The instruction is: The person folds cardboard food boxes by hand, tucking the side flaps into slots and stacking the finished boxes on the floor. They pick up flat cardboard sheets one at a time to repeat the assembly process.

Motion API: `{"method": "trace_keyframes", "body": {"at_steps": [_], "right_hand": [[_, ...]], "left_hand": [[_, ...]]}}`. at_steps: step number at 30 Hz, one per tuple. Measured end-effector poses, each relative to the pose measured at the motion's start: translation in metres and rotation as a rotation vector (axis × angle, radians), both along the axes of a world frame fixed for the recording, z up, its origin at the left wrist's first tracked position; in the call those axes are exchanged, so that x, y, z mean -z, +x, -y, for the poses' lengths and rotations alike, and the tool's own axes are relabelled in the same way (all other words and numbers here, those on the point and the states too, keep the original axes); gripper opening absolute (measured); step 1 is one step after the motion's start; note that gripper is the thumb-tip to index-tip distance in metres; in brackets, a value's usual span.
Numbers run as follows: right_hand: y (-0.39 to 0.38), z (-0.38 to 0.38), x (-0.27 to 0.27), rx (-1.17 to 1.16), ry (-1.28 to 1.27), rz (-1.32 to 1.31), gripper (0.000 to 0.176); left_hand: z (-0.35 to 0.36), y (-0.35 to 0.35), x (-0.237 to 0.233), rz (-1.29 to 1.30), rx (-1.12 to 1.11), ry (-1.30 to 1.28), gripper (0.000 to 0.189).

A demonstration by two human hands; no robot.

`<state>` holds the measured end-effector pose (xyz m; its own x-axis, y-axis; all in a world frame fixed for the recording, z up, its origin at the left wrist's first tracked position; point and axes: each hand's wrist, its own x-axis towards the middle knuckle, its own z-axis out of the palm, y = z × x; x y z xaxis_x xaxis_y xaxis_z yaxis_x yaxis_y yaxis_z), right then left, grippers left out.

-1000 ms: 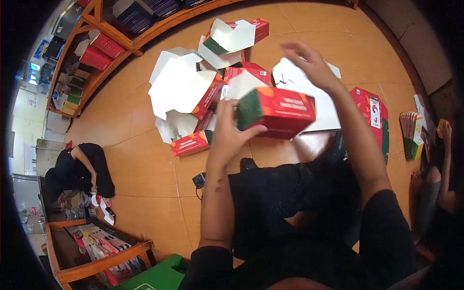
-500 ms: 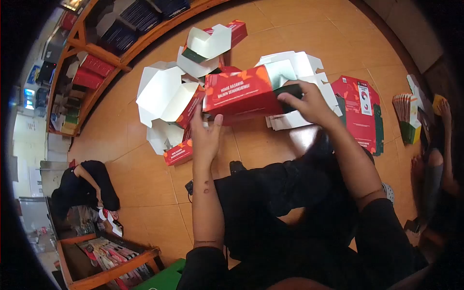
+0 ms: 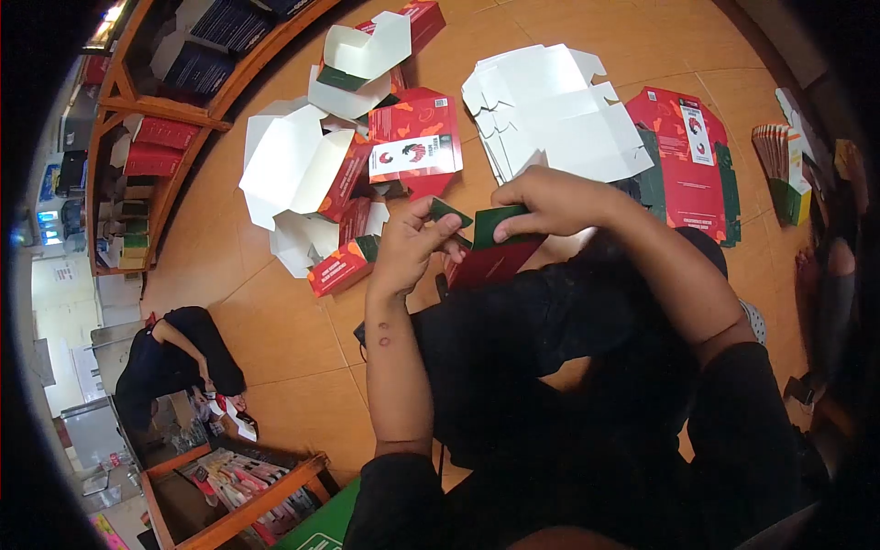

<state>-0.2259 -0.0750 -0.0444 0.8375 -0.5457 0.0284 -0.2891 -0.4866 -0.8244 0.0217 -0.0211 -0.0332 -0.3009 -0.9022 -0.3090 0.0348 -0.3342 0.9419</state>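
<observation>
Both hands are on a red carton box (image 3: 500,261) with green end flaps, held low in front of my knees. The fingers and thumb of my left hand (image 3: 417,243) pinch a small green flap at its left end. My right hand (image 3: 555,206) grips the other green flap between thumb and curled fingers. Much of the box is hidden by the hands and the dark trousers. Just beyond lies a red carton (image 3: 417,137) with a white printed label. Left of it, partly folded boxes (image 3: 298,165) with white insides sit in a pile.
White flat cartons (image 3: 559,115) are stacked on the tiled floor, beside red flat cartons (image 3: 683,165). Wooden shelves (image 3: 174,105) with boxes run along the left. Another person (image 3: 183,353) bends near a wooden rack (image 3: 229,495). Folded yellow-green cartons (image 3: 784,174) stand far right.
The box has come down and nearer to me, and turned so that its green flaps face up. My hands have moved onto these flaps. The camera view has shifted slightly.
</observation>
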Motion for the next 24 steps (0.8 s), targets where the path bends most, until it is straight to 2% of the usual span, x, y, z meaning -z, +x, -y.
{"method": "trace_keyframes", "body": {"at_steps": [3, 4, 6, 8, 12, 13, 14, 15, 17, 18, 20, 22, 24], "right_hand": [[-0.005, 0.01, 0.011, -0.057, 0.387, 0.002, 0.039], [-0.005, 0.012, 0.011, -0.057, 0.388, 0.004, 0.039], [-0.005, 0.014, 0.009, -0.113, 0.543, -0.201, 0.033], [-0.003, 0.01, 0.013, -0.109, 0.585, -0.189, 0.034], [-0.008, 0.017, 0.031, -0.216, 0.679, -0.198, 0.036], [-0.009, 0.018, 0.034, -0.221, 0.716, -0.173, 0.037], [-0.006, 0.019, 0.039, -0.222, 0.713, -0.173, 0.037], [0.0, 0.018, 0.038, -0.195, 0.626, -0.209, 0.035], [0.008, 0.013, 0.034, -0.148, 0.435, -0.235, 0.033], [0.012, 0.008, 0.032, -0.145, 0.434, -0.236, 0.033], [0.018, 0.002, 0.032, -0.01, 0.485, -0.149, 0.033], [0.018, 0.001, 0.033, 0.004, 0.517, -0.125, 0.033], [0.017, 0.003, 0.029, 0.007, 0.389, -0.107, 0.033]], "left_hand": [[-0.001, 0.007, 0.001, -0.022, 0.045, -0.077, 0.017], [-0.001, 0.004, 0.0, -0.007, 0.113, -0.077, 0.016], [-0.003, -0.001, -0.003, 0.003, 0.185, -0.073, 0.016], [-0.003, -0.006, -0.006, 0.114, 0.152, -0.015, 0.014], [-0.001, 0.01, 0.001, 0.118, 0.134, -0.032, 0.016], [-0.002, 0.014, 0.001, 0.123, 0.208, -0.039, 0.017], [-0.004, 0.016, 0.0, 0.127, 0.284, -0.045, 0.019], [-0.004, 0.013, -0.005, 0.125, 0.284, -0.049, 0.019], [-0.006, 0.004, -0.018, 0.279, 0.314, 0.057, 0.025], [-0.008, -0.002, -0.017, 0.278, 0.316, 0.055, 0.025], [-0.014, -0.017, -0.012, 0.948, 0.038, -0.426, 0.029], [-0.011, -0.023, -0.012, 0.973, 0.003, -0.411, 0.03], [-0.011, -0.023, -0.01, 1.003, -0.04, -0.397, 0.032]]}}
